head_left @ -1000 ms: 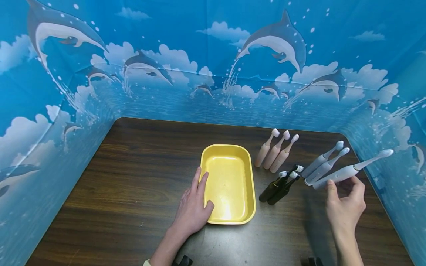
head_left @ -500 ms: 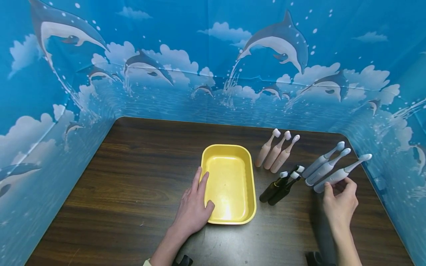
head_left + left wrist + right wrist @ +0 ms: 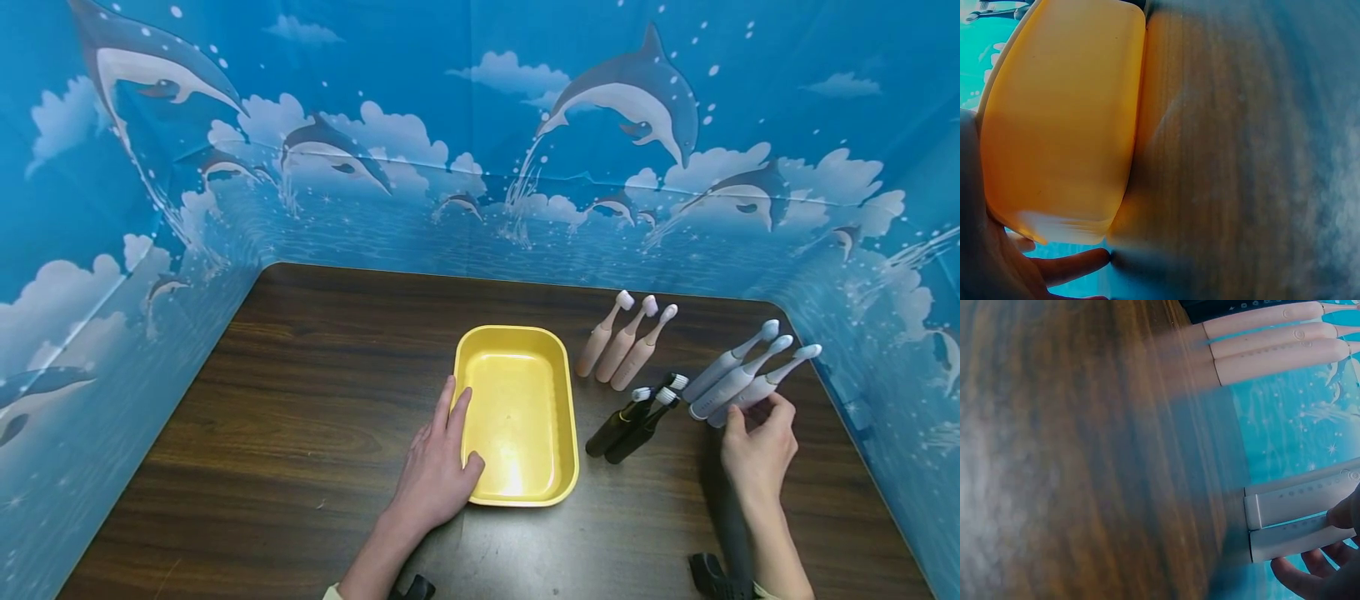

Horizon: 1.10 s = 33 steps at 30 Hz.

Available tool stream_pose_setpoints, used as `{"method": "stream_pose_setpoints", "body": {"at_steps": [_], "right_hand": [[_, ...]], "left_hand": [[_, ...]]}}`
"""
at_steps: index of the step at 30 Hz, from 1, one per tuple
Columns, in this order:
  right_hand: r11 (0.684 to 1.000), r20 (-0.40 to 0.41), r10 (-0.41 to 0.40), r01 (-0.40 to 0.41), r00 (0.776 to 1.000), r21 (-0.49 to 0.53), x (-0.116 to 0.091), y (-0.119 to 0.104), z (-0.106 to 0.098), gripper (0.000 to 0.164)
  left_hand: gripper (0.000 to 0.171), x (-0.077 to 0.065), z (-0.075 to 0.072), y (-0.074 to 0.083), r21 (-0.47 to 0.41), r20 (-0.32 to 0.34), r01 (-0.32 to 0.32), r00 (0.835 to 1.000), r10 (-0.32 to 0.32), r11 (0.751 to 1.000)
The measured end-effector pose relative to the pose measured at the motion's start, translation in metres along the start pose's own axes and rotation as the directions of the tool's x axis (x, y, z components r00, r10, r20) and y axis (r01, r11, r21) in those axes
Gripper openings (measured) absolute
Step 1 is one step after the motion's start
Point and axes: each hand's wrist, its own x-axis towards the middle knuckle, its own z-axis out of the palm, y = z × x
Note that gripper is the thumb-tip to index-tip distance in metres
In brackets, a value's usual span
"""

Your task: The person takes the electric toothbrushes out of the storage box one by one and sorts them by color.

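My right hand [image 3: 761, 450] pinches a pale grey-blue electric toothbrush [image 3: 759, 388] by its handle between thumb and fingers. The brush stands upright on the table, close beside two matching toothbrushes [image 3: 723, 392]. In the right wrist view, only a thin gap separates the held toothbrush [image 3: 1291, 542] from its neighbour. My left hand [image 3: 435, 471] rests on the left side of a yellow tray [image 3: 517, 417], its fingers extended over the rim. Nothing lies in the tray. The left wrist view shows the tray's side [image 3: 1063, 125] above my fingers.
Three pink electric toothbrushes [image 3: 622, 354] stand in a row behind and right of the tray. Several black toothbrushes [image 3: 626, 432] stand close together between the tray and the grey-blue group. A blue dolphin-print cloth [image 3: 375, 225] surrounds the dark wooden table [image 3: 300, 400].
My right hand has moved left with the grey-blue toothbrush, which has gone from tilted right to standing more upright next to the other two. My left hand and the tray stay put.
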Motion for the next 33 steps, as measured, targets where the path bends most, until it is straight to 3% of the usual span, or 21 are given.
{"method": "stream_pose_setpoints", "body": {"at_steps": [10, 28, 33], "right_hand": [[1.0, 0.035, -0.019, 0.019, 0.999, -0.003, -0.0022, 0.003, -0.0001, 0.043], [0.999, 0.099, 0.036, -0.04, 0.994, 0.034, -0.0033, 0.0057, -0.0032, 0.049], [0.996, 0.031, 0.067, -0.068, 0.997, 0.049, -0.005, 0.0025, -0.0083, 0.053]], "left_hand": [[0.078, -0.0031, 0.0019, 0.0006, 0.003, -0.011, -0.004, 1.0, 0.004, 1.0], [0.078, -0.0081, 0.006, 0.003, 0.01, -0.02, -0.001, 1.0, 0.001, 1.0], [0.078, -0.0095, 0.0078, 0.0036, 0.019, -0.027, -0.008, 1.0, 0.009, 1.0]]}}
